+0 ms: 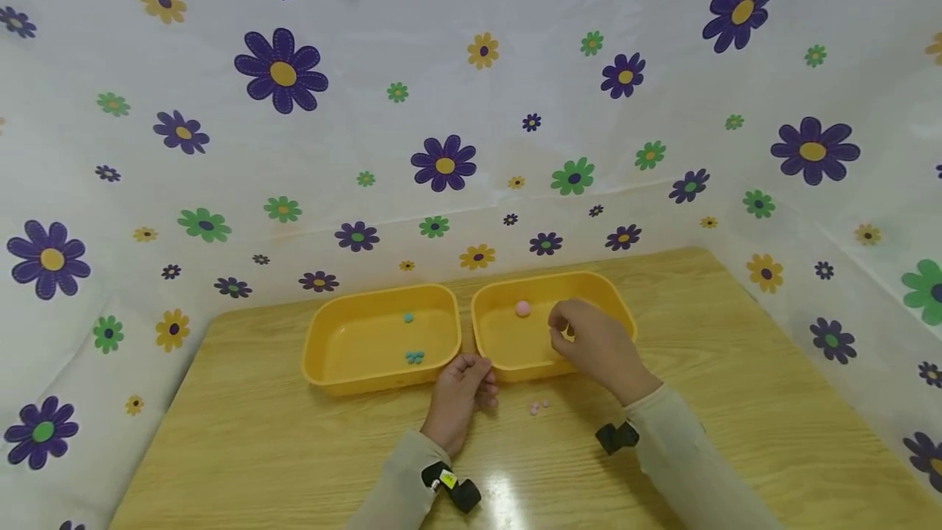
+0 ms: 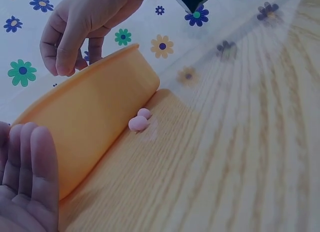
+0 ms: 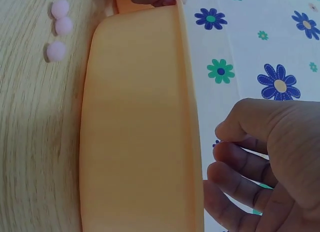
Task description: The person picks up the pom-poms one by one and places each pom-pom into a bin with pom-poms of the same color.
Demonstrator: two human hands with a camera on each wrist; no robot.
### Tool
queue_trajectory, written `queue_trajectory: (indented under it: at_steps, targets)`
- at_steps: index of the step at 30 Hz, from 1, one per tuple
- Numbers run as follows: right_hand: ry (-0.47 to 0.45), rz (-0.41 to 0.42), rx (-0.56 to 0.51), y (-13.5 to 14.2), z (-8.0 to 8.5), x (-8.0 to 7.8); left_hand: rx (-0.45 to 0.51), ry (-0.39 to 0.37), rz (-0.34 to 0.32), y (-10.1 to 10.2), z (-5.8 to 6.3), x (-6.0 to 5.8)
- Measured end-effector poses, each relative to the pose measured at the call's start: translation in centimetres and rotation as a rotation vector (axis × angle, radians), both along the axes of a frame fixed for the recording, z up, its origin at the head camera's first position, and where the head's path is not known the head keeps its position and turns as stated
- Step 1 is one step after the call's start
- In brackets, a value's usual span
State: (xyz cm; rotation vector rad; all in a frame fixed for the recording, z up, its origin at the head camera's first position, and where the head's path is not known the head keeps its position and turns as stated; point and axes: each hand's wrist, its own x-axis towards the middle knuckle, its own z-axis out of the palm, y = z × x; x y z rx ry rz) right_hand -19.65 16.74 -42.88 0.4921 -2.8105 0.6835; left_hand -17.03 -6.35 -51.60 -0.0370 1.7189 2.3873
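Note:
My right hand hangs over the right yellow tray, its fingers loosely bent. Nothing shows between thumb and fingers in the right wrist view, where this hand is beside the tray's rim. A pink ball lies inside that tray, left of the hand. My left hand rests at the tray's near left corner, fingertips right at the wall; in the left wrist view its fingers look fairly straight. Three small pink balls lie on the table before the right tray.
To the left stands a second yellow tray, with a small gap to the right one. It contains a teal ball and a teal cluster. Flower-patterned white cloth encloses the wooden table at the back and sides.

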Motion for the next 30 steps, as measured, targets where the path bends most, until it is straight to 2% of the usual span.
queue_trajectory:
  at_steps: [6, 12, 20, 25, 27, 30]
  targets:
    - [0.002, 0.05, -0.016, 0.2, 0.3, -1.8, -0.004, 0.0, 0.007, 0.0, -0.3, -0.3]
    - [-0.038, 0.103, 0.074, -0.1, 2.4, -5.1, 0.003, 0.003, 0.012, -0.3, -0.3, -0.4]
    - [-0.254, 0.221, 0.275, -1.3, 4.3, -9.6, 0.001, 0.004, 0.014, -0.4, -0.3, -0.4]
    - [-0.338, 0.296, 0.399, -1.7, 3.5, -12.3, -0.002, 0.018, -0.003, -0.3, -0.3, -0.4]
    - [-0.394, 0.321, 0.434, -2.0, 3.0, -12.9, 0.003, 0.022, -0.012, -0.2, -0.3, -0.3]
    - [-0.52, 0.339, 0.473, -2.5, 2.5, -12.8, 0.01, 0.024, -0.021, -0.1, -0.3, -0.3]
